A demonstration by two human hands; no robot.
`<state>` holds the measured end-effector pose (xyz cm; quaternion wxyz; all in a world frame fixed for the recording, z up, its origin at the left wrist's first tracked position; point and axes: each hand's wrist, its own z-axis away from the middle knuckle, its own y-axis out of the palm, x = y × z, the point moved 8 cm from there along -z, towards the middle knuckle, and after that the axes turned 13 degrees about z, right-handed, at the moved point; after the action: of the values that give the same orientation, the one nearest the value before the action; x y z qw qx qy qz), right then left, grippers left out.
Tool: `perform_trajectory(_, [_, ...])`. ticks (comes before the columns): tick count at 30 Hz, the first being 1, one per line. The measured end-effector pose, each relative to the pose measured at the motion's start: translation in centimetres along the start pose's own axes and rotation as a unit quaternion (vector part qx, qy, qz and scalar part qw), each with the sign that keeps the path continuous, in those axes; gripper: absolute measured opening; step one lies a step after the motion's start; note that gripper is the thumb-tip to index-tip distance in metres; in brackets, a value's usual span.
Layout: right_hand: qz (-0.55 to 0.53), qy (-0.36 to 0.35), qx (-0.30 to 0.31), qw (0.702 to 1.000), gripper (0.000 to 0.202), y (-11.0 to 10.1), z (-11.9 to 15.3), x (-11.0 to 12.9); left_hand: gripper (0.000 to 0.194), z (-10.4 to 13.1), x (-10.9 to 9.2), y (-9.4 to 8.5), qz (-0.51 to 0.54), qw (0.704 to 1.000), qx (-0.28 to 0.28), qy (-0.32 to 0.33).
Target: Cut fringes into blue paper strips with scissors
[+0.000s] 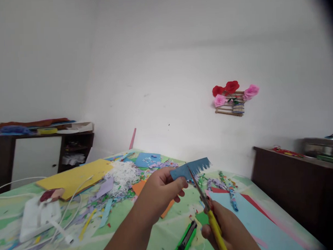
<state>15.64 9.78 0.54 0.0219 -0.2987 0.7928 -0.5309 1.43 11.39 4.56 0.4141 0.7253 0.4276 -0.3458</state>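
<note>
Between the thumb and fingers of my left hand (164,185) is a strip of blue paper (194,168), its far end and lower edge cut into a fringe. My right hand (226,223) is wrapped round the yellow handles of a pair of scissors (204,200). The blades reach up to the blue strip and meet it just left of the fringed part. Whether the blades are fully closed is hard to make out. Below the hands, a green box cutter (185,239) lies on the table.
Shredded white paper (123,177) and coloured scraps cover the table's middle and left. A yellow sheet stack (78,175) and a white power strip (40,217) with cables lie left. Light blue sheets (254,216) lie right. Dark cabinets (288,186) stand at both sides.
</note>
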Motion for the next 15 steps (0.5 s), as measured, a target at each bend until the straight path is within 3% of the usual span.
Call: perform_trajectory(15, [0.042, -0.024, -0.012, 0.999, 0.018, -1.2, 0.7, 1.2, 0.012, 0.0, -1.2, -1.6, -0.103, 0.994, 0.013, 0.039])
